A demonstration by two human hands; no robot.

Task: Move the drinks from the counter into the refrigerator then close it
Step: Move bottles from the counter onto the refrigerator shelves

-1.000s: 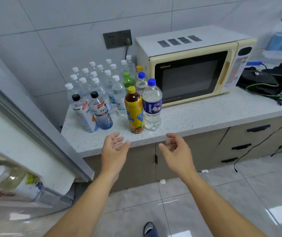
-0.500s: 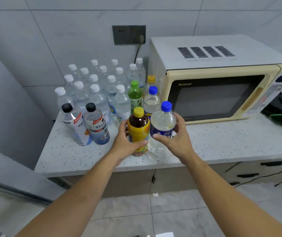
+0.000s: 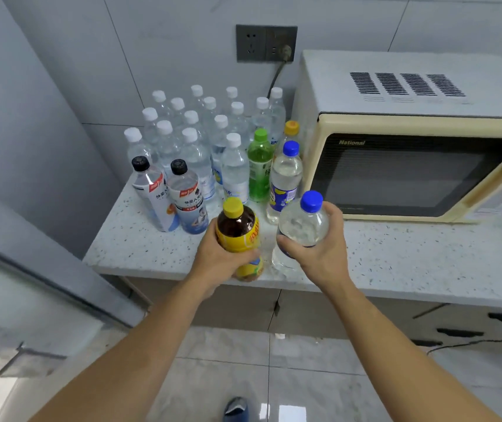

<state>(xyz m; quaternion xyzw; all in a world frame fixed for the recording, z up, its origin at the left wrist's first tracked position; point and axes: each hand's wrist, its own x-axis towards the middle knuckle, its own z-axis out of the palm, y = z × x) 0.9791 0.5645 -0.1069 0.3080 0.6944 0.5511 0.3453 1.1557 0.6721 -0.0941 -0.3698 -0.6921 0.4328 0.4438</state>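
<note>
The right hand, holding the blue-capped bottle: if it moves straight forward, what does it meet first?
Probably the second blue-capped bottle beside the microwave. The right hand points toward the wall with its clear bottle; depth is unclear, so it might pass just right of it.

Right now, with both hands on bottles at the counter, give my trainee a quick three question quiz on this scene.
1. True or false: the left hand grips the yellow-capped tea bottle.
2. What cap colour has the clear bottle in the right hand? A white, B blue, C green.
3. Fill in: the appliance right of the bottles is a ____.

Key: 1 true; 2 B; 3 microwave.
</note>
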